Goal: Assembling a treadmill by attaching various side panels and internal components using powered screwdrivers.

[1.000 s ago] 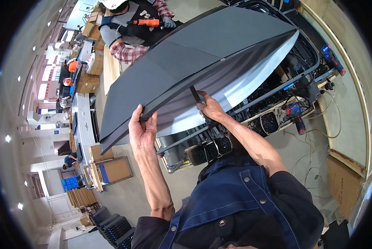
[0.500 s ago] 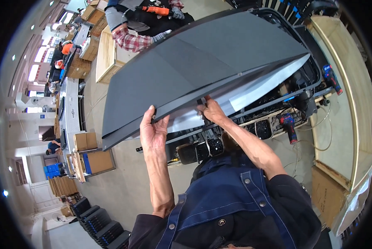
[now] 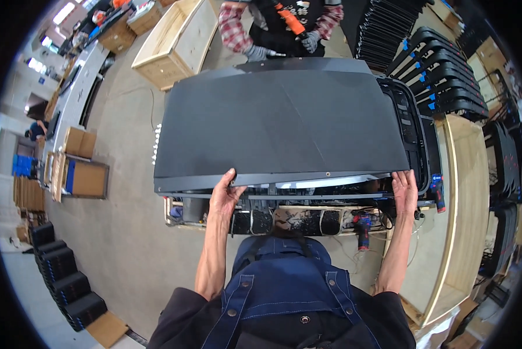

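Well, from the head view, the big dark grey panel [image 3: 272, 116] lies across a black framework [image 3: 409, 119], a gap with something pale in it showing under its near edge. The left hand [image 3: 225, 196] pinches that near lip, thumb on top and fingers tucked below. The right hand [image 3: 405, 195] is at the near right corner, so the two sit well apart, I'd guess to keep the long edge level. Whether the right one truly grips or merely steadies, I can't tell from here. A power driver [image 3: 363, 230] rests just this side of the framework (within easy reach, presumably by design). Beyond the panel, a co-worker [image 3: 235, 29] with an orange tool [image 3: 290, 20] is cut off at the top, and the panel hides most of the framework's inside.
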{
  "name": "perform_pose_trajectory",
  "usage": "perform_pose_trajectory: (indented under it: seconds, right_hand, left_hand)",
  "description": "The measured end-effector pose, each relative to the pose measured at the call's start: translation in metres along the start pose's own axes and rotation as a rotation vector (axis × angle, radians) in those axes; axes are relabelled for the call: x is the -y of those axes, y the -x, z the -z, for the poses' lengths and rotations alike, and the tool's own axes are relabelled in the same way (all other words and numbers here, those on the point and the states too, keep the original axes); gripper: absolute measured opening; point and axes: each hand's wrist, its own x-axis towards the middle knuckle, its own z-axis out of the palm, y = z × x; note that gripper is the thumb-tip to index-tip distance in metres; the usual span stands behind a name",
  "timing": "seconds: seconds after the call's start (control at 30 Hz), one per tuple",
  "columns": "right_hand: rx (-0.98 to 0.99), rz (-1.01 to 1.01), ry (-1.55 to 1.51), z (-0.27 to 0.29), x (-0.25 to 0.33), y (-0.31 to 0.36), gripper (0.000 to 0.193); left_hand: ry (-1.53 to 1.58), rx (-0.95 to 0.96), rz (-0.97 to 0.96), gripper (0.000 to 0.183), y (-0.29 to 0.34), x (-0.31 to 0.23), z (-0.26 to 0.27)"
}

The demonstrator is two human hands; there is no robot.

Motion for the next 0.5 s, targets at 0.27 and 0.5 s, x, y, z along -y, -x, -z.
perform_pose_trajectory:
  seconds: [0.27,0.5]
  right_hand:
    - [-0.241,-0.221,0.160,-0.011,0.002,-0.009,0.025]
    - [-0.363,0.046,0.613,-0.002,0.003,0.012,0.041]
  left_hand:
    - [-0.014,-0.020,-0.084,0.026,-0.003,-0.007,0.017]
    - [0.001,-0.001,-0.072,0.044,0.004,0.018,0.010]
